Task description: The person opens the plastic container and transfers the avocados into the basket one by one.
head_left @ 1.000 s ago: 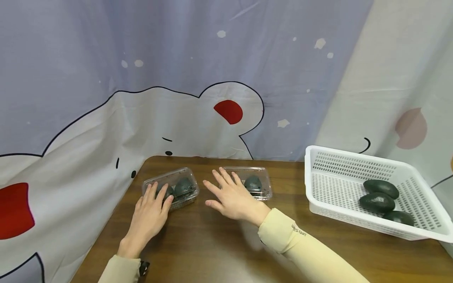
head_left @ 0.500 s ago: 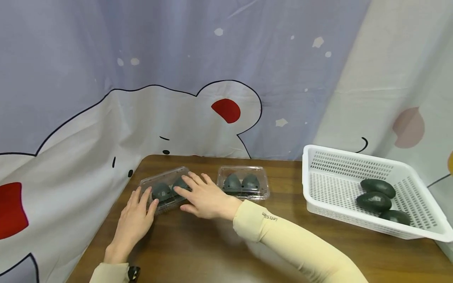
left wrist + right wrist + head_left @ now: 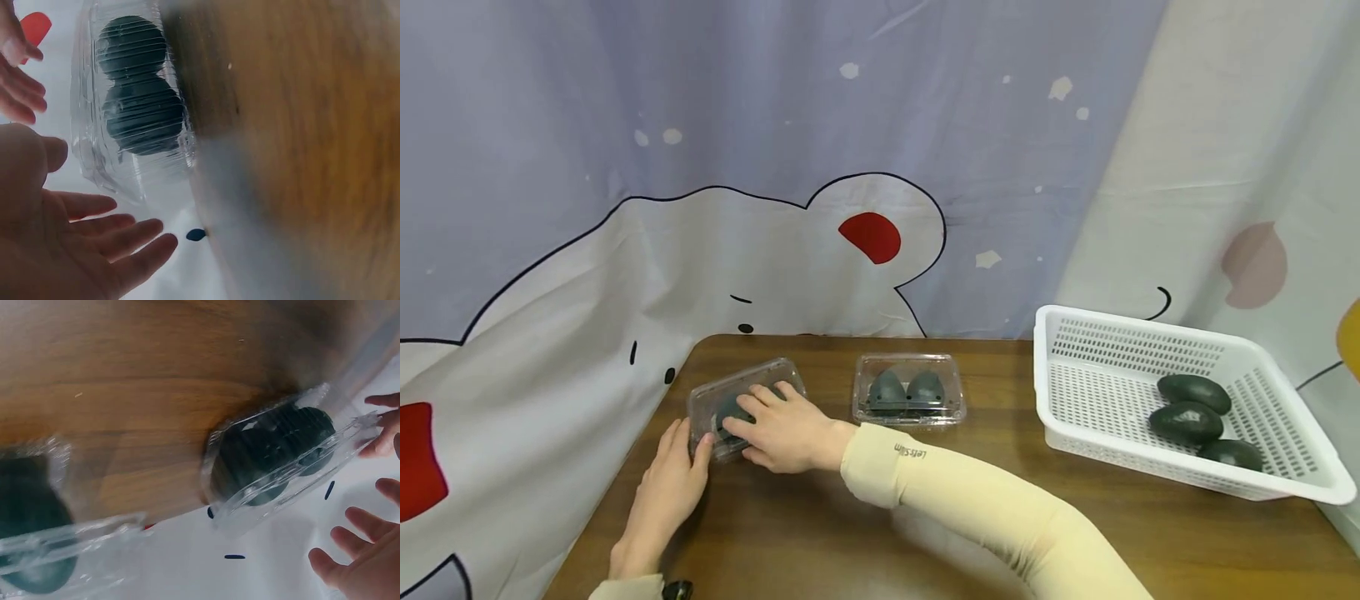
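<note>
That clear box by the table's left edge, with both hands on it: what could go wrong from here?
The clear box sits close to the left edge of the table; a push from the right hand lying on its lid might slide it off toward the left hand. Pressing on the thin lid could also crush it or bruise the dark avocados inside. Its latch cannot be seen, so it may pop open.

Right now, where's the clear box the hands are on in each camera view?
Head: the clear box sits at the table's far left, under the right hand, left hand at its near corner.
Left wrist: upper left, two dark avocados inside.
Right wrist: centre right; the other box is lower left.
Shared landmark: the wooden table edge beside it.
</note>
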The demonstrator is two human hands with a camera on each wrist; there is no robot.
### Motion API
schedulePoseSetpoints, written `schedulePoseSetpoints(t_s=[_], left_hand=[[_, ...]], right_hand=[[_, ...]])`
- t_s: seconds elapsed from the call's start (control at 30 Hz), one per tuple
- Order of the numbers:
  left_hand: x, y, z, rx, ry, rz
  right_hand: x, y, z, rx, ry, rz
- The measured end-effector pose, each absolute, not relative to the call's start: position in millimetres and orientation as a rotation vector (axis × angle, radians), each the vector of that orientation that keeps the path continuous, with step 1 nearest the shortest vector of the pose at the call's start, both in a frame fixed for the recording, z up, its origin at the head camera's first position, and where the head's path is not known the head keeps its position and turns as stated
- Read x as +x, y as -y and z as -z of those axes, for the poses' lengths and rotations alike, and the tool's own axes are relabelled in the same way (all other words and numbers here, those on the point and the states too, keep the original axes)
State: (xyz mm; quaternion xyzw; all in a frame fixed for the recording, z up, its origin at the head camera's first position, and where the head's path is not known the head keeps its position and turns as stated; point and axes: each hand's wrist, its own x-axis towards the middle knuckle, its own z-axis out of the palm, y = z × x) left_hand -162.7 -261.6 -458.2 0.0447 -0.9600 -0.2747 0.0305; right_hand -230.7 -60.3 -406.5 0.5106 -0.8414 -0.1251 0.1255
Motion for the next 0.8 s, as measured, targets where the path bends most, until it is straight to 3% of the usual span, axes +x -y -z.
schedulePoseSetpoints(t_s=[0.47,0.8], left_hand=[[-164,273,465,0.276,2.905,1.073],[-171,277,477,0.408,2.591,1.782]], right_hand=[[-232,107,422,1.498,2.402,0.285],[-235,118,431,1.492,2.453,0.233]])
